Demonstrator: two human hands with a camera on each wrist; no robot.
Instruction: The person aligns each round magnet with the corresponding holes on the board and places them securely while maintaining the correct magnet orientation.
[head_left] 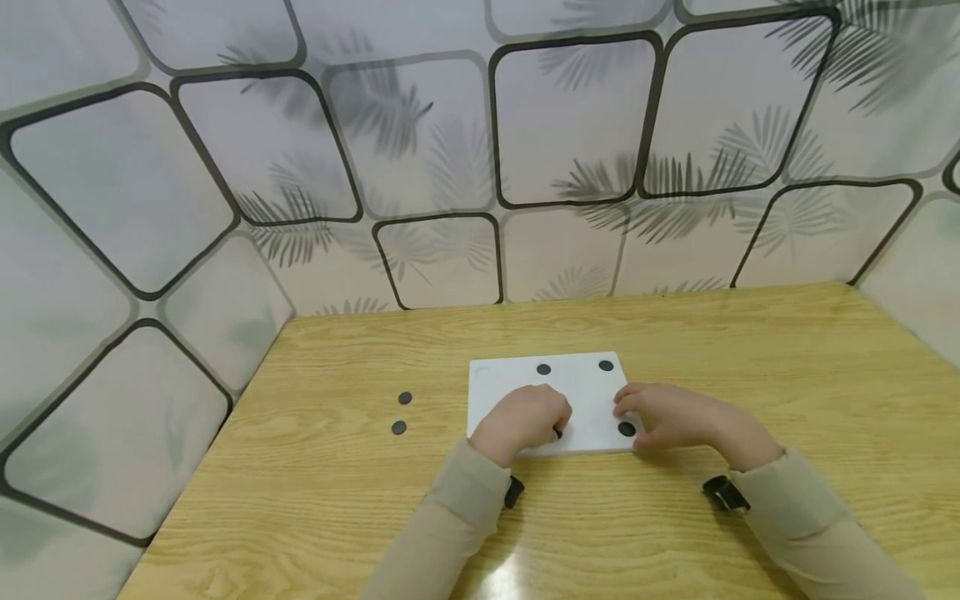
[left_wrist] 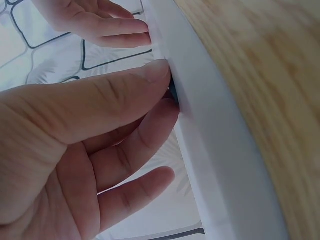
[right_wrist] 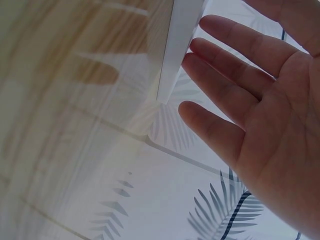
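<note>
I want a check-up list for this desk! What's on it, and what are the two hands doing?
Surface: wooden table, pale grain, a shiny glare at the near edge.
Job's things: white board lying flat; three black discs show on it, one by the right hand.
Clutter: two loose black discs left of the board.
Grips: left hand pinches a dark disc at the board; right hand rests open on the board's right edge.
Cables: nothing seen.
Surroundings: leaf-patterned wall panels.

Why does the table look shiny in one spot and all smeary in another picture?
Head view: a bright glare patch sits on the wooden table near the bottom edge, between the sleeves, and the wall lines bend from lens distortion. Right wrist view: the table is blurred and washed out beside the white board. Left wrist view: the left hand looks sharp.
</note>
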